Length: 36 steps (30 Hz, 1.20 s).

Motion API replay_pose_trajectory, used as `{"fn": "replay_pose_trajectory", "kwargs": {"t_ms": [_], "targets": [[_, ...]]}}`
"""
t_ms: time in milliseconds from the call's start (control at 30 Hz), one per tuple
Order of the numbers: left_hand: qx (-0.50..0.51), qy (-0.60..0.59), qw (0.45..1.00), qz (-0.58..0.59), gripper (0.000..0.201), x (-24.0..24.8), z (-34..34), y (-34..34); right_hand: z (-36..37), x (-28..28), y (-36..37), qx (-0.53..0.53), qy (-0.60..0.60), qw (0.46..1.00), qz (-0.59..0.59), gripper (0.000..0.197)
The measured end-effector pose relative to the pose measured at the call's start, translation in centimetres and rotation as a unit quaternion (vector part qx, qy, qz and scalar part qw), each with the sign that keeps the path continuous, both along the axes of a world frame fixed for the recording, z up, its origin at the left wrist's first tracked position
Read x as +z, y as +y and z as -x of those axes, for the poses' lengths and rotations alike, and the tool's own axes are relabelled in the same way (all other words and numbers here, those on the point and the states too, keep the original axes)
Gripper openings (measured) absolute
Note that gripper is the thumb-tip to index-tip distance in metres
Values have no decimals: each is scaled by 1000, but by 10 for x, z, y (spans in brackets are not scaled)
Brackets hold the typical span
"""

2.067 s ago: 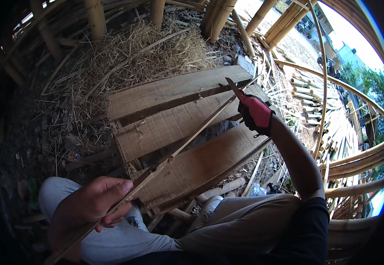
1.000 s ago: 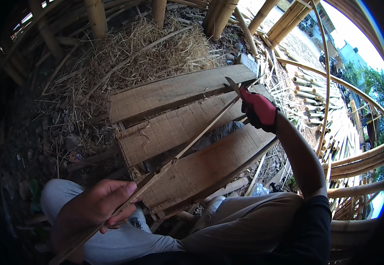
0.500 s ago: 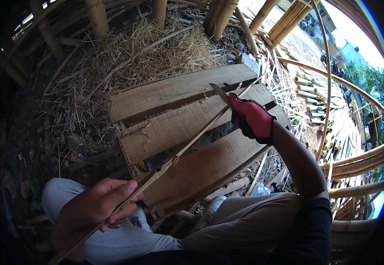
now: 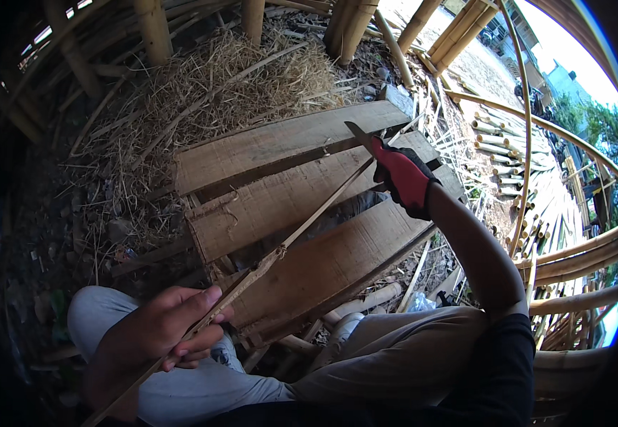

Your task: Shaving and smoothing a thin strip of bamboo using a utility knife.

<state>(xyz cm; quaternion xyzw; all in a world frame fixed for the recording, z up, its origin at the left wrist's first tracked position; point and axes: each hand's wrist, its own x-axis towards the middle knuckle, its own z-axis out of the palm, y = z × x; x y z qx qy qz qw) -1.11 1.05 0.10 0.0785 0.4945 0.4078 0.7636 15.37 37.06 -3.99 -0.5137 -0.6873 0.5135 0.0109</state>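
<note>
My bare left hand [image 4: 170, 324] is closed round the lower part of a long, thin bamboo strip [image 4: 314, 215], thumb on top. The strip slants up to the right across a low slatted wooden bench [image 4: 273, 203] and has a rough node partway along. In a red and black glove, my right hand [image 4: 405, 178] grips a knife [image 4: 358, 135] at the strip's far part. Its blade points up and left above the boards; the handle is hidden in the glove. The strip's far end is covered by the gloved hand.
A heap of pale shavings [image 4: 252, 85] lies beyond the bench. Upright bamboo posts [image 4: 154, 32] stand behind it. Stacked cut bamboo [image 4: 497, 149] is at the right, near a bent bamboo pole [image 4: 526, 135]. My knees flank the bench's near edge.
My right hand with the knife has shifted slightly right and toward me, and the blade now points more upward. My left hand keeps its grip on the bamboo strip.
</note>
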Motion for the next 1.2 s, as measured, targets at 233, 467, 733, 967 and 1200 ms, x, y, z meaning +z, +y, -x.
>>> {"fn": "replay_pose_trajectory", "kwargs": {"t_ms": [233, 467, 733, 967, 1200], "targets": [[11, -22, 999, 24, 39, 2, -1, -2, -10, 0, 0, 6, 14, 998, 54, 63], [22, -29, 999, 21, 40, -2, -1, 4, -3, 4, -4, 52, 38, 997, 53, 61], [26, -45, 998, 25, 40, -1, 0, 5, -8, 4, -15, 26, 22, 996, 78, 64], [14, -32, 999, 24, 41, -1, -1, 9, 0, 6, -13, 1, 20, 999, 32, 65], [10, -37, 999, 14, 41, -2, 0, 11, -3, -1, -13, 16, 37, 999, 30, 63]]}}
